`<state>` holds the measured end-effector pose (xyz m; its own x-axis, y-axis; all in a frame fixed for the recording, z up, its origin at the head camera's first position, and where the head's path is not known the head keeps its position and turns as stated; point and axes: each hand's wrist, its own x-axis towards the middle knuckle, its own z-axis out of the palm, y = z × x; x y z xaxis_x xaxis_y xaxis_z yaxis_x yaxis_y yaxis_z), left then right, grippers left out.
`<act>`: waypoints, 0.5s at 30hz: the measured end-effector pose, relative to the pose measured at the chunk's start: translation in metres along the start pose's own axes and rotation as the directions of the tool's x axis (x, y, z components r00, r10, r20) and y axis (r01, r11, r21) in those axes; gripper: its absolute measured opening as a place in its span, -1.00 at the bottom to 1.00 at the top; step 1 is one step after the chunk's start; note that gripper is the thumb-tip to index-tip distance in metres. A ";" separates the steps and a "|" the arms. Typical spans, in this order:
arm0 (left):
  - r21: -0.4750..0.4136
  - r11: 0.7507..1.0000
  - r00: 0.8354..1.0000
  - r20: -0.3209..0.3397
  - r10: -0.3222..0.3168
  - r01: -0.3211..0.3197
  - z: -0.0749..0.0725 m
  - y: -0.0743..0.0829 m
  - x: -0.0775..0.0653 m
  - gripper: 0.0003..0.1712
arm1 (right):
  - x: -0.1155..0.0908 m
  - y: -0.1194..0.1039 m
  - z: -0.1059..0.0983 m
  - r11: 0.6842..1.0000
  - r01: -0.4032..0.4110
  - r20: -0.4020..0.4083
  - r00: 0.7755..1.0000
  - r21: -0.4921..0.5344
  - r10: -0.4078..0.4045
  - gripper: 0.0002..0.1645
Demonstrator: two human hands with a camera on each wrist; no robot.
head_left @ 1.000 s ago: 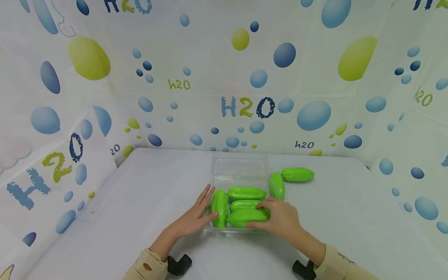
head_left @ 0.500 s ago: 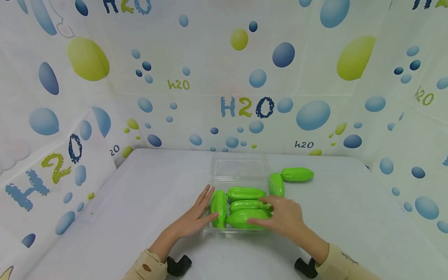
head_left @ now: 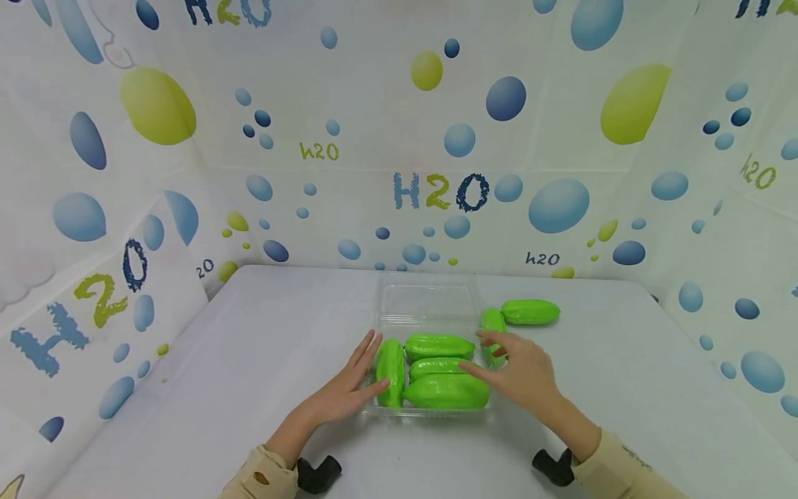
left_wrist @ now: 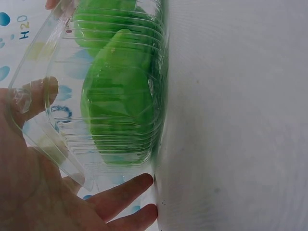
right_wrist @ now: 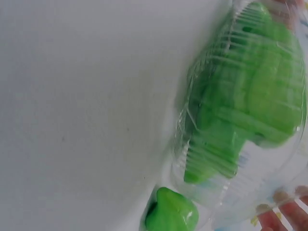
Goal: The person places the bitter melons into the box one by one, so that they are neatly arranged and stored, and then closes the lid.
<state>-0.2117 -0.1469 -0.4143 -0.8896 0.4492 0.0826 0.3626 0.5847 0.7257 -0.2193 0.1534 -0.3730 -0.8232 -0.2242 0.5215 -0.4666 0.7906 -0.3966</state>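
A clear plastic clamshell box holds several glossy green cucumber-like vegetables. One of these, a green vegetable, lies lengthwise along the left side. Three lie crosswise beside it, the front green vegetable being the thickest. My left hand rests against the box's left side with fingers spread and the thumb over the rim. Above the box's right edge is my right hand, fingers loosely bent and holding nothing. Behind its fingertips, another green vegetable lies outside the box, partly hidden.
A further green vegetable lies at the back right of the white table. The box's lid is folded back flat behind it. Patterned curtains close off the back and sides. Black wrist mounts show at both cuffs.
My right hand has let go of the front green vegetable in the box and moved up and to the right, towards the ones outside. My left hand has stayed in place.
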 end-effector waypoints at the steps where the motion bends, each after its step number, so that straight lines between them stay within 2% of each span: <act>1: -0.001 1.000 1.000 -0.001 0.002 -0.002 0.000 0.000 0.000 -0.12 | 0.001 0.002 -0.001 1.000 0.002 -0.003 1.000 0.003 -0.002 -0.34; 8: 0.002 1.000 1.000 -0.013 0.009 -0.009 0.001 -0.001 0.000 -0.12 | 0.006 0.017 -0.006 0.998 0.051 -0.054 0.997 0.022 -0.050 -0.37; 15: 0.000 1.000 1.000 -0.008 0.008 -0.008 0.001 -0.002 0.000 -0.11 | 0.012 0.034 -0.012 0.998 0.038 -0.096 0.995 0.041 -0.034 -0.37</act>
<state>-0.2121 -0.1475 -0.4165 -0.8891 0.4480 0.0939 0.3694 0.5812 0.7251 -0.2415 0.1846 -0.3710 -0.7717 -0.1954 0.6052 -0.5107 0.7575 -0.4067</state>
